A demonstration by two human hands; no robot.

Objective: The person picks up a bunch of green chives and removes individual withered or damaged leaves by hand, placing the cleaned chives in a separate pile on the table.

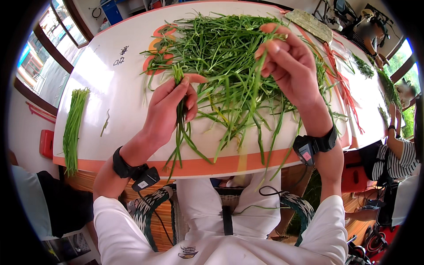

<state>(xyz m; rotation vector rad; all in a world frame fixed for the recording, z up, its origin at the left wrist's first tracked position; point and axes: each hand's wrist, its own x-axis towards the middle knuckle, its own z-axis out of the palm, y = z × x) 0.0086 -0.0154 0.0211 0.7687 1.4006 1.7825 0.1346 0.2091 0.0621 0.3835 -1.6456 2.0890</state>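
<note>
My left hand [170,107] is closed around a small bunch of garlic chives [178,73], its pale cut ends pointing up past the thumb and its leaves trailing toward the table's front edge. Between the thumb and fingers of my right hand [291,63] is a chive stalk [256,87], blurred, hanging down over the pile. A large loose pile of chives [218,46] spreads across the table beyond and between my hands. At the far left lies a neat, aligned bundle of chives [74,129], its leaf tips hanging over the edge.
The white table [99,132] has an orange border and printed writing. Red strips [344,89] lie to the right, near a mottled slab [309,25]. A stray stalk [105,123] lies left. Other people [397,155] handle greens at the right. A woven chair [159,202] surrounds my lap.
</note>
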